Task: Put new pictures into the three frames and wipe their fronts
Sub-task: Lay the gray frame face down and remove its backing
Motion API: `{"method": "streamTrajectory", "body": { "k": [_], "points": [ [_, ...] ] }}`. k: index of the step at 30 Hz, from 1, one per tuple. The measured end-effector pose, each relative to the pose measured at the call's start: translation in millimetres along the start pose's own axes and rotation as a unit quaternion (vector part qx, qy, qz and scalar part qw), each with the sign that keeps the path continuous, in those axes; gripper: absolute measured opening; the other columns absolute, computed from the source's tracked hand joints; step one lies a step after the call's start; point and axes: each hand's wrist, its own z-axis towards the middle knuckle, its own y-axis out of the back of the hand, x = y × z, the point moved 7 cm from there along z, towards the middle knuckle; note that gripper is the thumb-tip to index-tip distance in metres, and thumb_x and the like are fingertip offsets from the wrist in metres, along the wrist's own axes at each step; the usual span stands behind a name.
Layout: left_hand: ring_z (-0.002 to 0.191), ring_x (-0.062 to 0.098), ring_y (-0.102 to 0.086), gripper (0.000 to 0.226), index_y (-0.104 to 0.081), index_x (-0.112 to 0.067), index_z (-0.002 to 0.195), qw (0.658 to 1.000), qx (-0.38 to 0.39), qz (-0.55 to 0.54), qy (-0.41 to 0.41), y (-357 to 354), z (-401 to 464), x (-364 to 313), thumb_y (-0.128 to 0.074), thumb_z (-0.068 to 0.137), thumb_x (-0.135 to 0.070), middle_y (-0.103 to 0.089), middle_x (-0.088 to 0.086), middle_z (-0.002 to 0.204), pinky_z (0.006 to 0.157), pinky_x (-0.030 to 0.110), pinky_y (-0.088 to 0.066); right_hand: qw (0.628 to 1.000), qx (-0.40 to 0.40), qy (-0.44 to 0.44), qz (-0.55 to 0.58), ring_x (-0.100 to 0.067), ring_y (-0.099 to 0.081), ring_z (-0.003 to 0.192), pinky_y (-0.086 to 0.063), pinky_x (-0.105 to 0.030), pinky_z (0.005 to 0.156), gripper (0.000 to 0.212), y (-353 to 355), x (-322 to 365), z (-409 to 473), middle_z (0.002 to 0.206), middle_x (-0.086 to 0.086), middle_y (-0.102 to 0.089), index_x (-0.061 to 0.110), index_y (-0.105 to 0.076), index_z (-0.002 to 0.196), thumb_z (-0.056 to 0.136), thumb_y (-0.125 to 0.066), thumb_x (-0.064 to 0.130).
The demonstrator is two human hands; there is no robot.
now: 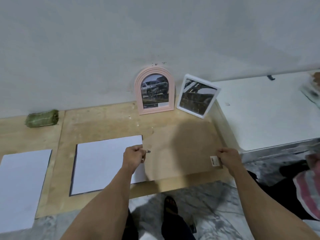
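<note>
My left hand [132,157] is curled, pinching a small metal clip [148,151] at the left edge of the brown backing board [181,153], which I take for the third frame lying face down; my right hand [228,157] is closed on that board's right edge, beside a barcode sticker [214,160]. The board's near edge lies close to the near lip of the bench [97,122] at six o'clock, so a hard tug on the clip could, I think, slide it off toward the floor. At nine o'clock a white sheet [103,163] touches the board, perhaps tucked slightly under it, and could crease if I lift carelessly; another sheet [22,184] lies farther out and overhangs the near lip. Open room runs toward twelve o'clock, where the pink arched frame [154,91] stands near the wall, and the white frame [198,96] stands tilted at one o'clock, both already showing pictures. A green cloth [42,118] sits at ten o'clock, well apart, ready for wiping.
</note>
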Motion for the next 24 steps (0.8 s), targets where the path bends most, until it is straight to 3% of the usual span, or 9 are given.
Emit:
{"method": "streamTrajectory", "body": {
  "k": [2, 4, 6, 9, 12, 16, 24],
  "points": [
    [0.066, 0.031, -0.056, 0.021, -0.068, -0.009, 0.073, 0.999, -0.029, 0.020, 0.019, -12, 4, 8, -0.061, 0.087, 0.006, -0.068, 0.016, 0.076, 0.068, 0.037, -0.049, 0.999, 0.007, 0.001, -0.045, -0.032, -0.064, 0.095, -0.054, -0.045, 0.086, 0.018, 5, -6, 10, 0.097, -0.011, -0.068, 0.012, -0.073, 0.089, 0.087, -0.056, 0.005],
    [0.085, 0.042, -0.069, 0.014, -0.068, -0.015, 0.076, 0.997, -0.057, 0.034, 0.037, -22, 9, 15, -0.069, 0.084, -0.003, -0.075, 0.019, 0.091, 0.082, 0.042, -0.057, 0.996, 0.020, -0.003, -0.087, -0.032, -0.064, 0.091, -0.055, -0.038, 0.076, 0.021, 6, -13, 16, 0.096, -0.013, -0.071, 0.018, -0.071, 0.079, 0.084, -0.055, 0.005],
    [0.105, 0.037, -0.069, 0.006, -0.073, -0.013, 0.088, 0.995, -0.075, 0.063, 0.035, -31, 9, 16, -0.072, 0.084, -0.009, -0.076, 0.014, 0.108, 0.096, 0.044, -0.055, 0.993, 0.025, -0.009, -0.113, -0.030, -0.064, 0.084, -0.049, -0.029, 0.063, 0.020, 8, -16, 20, 0.092, -0.014, -0.070, 0.016, -0.070, 0.077, 0.084, -0.054, 0.006],
    [0.116, 0.030, -0.063, 0.024, -0.075, -0.008, 0.111, 0.989, -0.098, 0.112, 0.023, -44, 5, 12, -0.070, 0.089, -0.015, -0.072, 0.008, 0.121, 0.103, 0.039, -0.050, 0.990, 0.031, -0.016, -0.137, -0.029, -0.062, 0.080, -0.046, -0.028, 0.064, 0.017, 8, -23, 27, 0.089, -0.018, -0.069, 0.007, -0.072, 0.084, 0.084, -0.055, 0.007],
    [0.121, 0.029, -0.059, 0.028, -0.074, -0.009, 0.115, 0.987, -0.097, 0.122, 0.029, -52, 3, 14, -0.071, 0.090, -0.020, -0.068, 0.006, 0.128, 0.105, 0.036, -0.047, 0.988, 0.041, -0.028, -0.144, -0.032, -0.066, 0.083, -0.049, -0.033, 0.067, 0.019, 8, -30, 34, 0.090, -0.021, -0.070, 0.002, -0.072, 0.089, 0.083, -0.054, 0.008],
    [0.116, 0.032, -0.061, 0.027, -0.072, -0.008, 0.117, 0.979, -0.092, 0.181, 0.012, -52, 0, 10, -0.057, 0.095, -0.012, -0.069, 0.012, 0.123, 0.092, 0.030, -0.045, 0.989, 0.040, -0.025, -0.137, -0.035, -0.063, 0.090, -0.046, -0.035, 0.072, 0.021, 10, -27, 40, 0.093, -0.020, -0.068, -0.002, -0.068, 0.091, 0.085, -0.049, 0.003],
    [0.112, 0.028, -0.063, 0.027, -0.073, -0.010, 0.114, 0.973, -0.110, 0.199, -0.022, -19, 1, -5, -0.057, 0.092, -0.009, -0.073, 0.008, 0.117, 0.088, 0.026, -0.044, 0.988, 0.087, 0.016, -0.130, -0.024, -0.049, 0.068, -0.035, -0.032, 0.062, 0.020, -27, 24, 35, 0.073, -0.014, -0.055, 0.005, -0.061, 0.072, 0.085, -0.046, 0.010]
  ]
}}
